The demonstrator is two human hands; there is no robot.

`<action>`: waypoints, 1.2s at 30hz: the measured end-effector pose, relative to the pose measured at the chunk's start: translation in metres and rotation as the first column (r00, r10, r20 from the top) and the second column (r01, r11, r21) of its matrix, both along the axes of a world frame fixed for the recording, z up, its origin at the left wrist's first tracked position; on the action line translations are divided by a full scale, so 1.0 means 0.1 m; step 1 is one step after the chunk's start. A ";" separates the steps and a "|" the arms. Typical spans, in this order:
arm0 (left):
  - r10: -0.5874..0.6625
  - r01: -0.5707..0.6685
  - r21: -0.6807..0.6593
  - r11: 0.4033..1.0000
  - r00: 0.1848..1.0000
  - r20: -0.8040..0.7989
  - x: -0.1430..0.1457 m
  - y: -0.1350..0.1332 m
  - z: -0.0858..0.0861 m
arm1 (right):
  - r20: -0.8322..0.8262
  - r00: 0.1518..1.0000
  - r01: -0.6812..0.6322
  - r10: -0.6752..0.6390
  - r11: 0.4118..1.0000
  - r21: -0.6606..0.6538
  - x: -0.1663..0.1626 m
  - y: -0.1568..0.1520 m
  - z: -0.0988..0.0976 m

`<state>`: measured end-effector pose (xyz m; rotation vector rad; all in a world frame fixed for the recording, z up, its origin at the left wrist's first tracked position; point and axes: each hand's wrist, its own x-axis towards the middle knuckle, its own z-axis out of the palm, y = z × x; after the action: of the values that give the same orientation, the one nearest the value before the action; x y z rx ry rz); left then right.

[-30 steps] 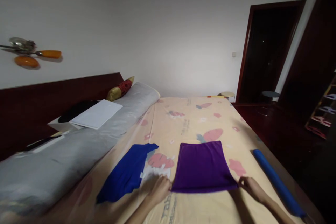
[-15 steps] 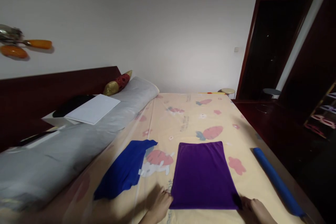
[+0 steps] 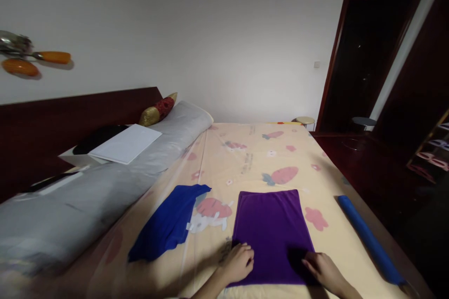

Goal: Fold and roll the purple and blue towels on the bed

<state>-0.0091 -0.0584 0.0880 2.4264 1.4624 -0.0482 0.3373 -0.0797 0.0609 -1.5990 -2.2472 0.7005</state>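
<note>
A folded purple cloth (image 3: 271,224) lies flat on the patterned bed sheet (image 3: 259,159) in front of me. My left hand (image 3: 238,264) rests on the cloth's near left part, its fingers curled and pressed on the fabric. On the near right part lies my right hand (image 3: 322,268), fingers bent down on the cloth. To the left of the purple cloth a blue cloth (image 3: 168,224) is spread loosely on the sheet.
A blue roll (image 3: 368,240) lies along the bed's right edge. A long grey bolster (image 3: 105,187) runs along the left, with white paper (image 3: 126,144) and a dark thing on it. Behind stand a dark headboard (image 3: 70,117), two stools (image 3: 304,121) and an open doorway (image 3: 365,56).
Both hands have moved from the cloth's near corners inward onto its near part. The cloth's near edge now sits lower in view. The camera shifted slightly.
</note>
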 end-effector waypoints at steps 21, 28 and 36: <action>0.401 -0.379 0.309 0.872 0.916 -0.009 -0.11 -0.15 -0.74 | 0.098 0.938 0.293 -0.334 0.910 0.292 -0.28 -0.01 -1.00; 0.377 -0.363 0.324 0.873 0.926 0.021 0.28 -0.03 -0.75 | 0.014 0.954 0.283 -0.299 0.915 0.287 -0.88 0.21 -0.90; 0.176 -0.197 0.279 0.940 0.979 0.100 0.72 0.30 -1.11 | 0.049 0.999 0.003 -0.009 0.992 0.128 -1.43 0.47 -0.81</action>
<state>0.0626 -0.0288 -0.0233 2.4612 1.7646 0.3154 0.1946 -0.0329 -0.0205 -1.5771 -2.2712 0.5089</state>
